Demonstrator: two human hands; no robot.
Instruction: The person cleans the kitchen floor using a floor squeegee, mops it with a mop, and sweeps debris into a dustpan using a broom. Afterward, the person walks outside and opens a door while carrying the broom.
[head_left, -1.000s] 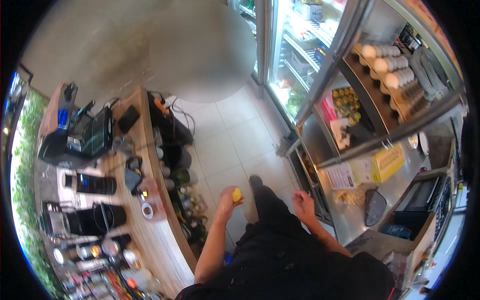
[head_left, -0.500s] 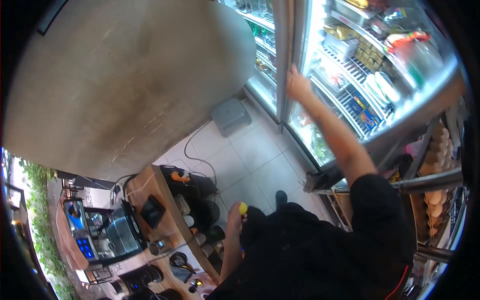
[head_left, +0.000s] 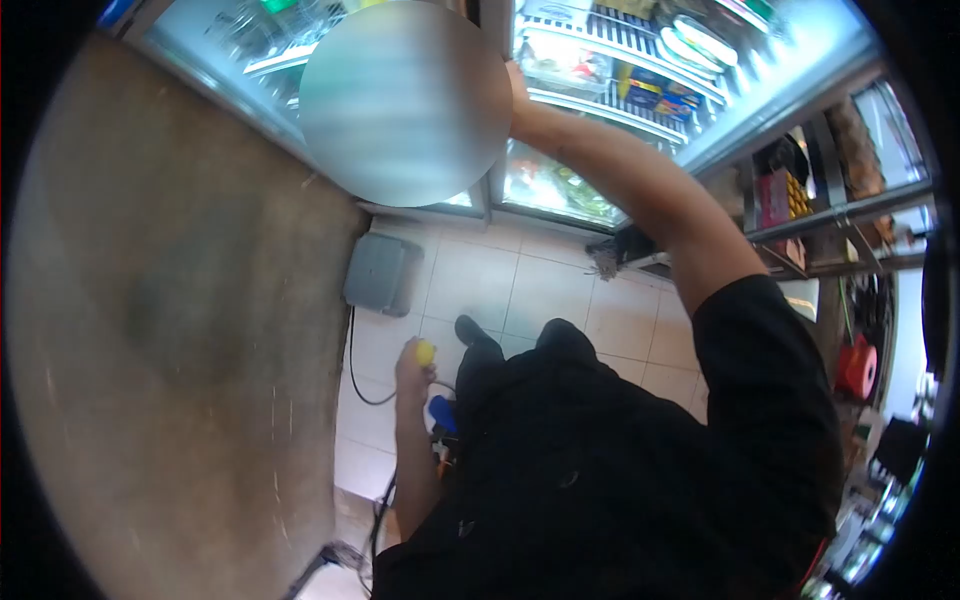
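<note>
My left hand (head_left: 410, 374) is low at my left side, its fingers closed around a small yellow lemon (head_left: 425, 352). Stretched forward, my right hand (head_left: 517, 97) is at the upright edge of a glass fridge door (head_left: 497, 190). A round blurred patch covers part of its fingers, which appear closed on that edge. Behind the glass, lit wire shelves hold packets, a clear tray (head_left: 570, 65) and blue-and-yellow boxes (head_left: 655, 92). Leafy greens (head_left: 570, 190) lie at the bottom of the fridge.
A grey plastic box (head_left: 383, 275) stands on the tiled floor (head_left: 545, 290) against the concrete wall (head_left: 200, 330), with a black cable (head_left: 353, 365) beside it. To my right is a metal shelf rack (head_left: 845, 215) with a red item (head_left: 857, 368). Another glass fridge section (head_left: 240, 60) adjoins on the left.
My view has turned to the left and I am nearer the fridge. The counter with machines has left the view. My left hand still holds the lemon; my right hand stays at the door edge.
</note>
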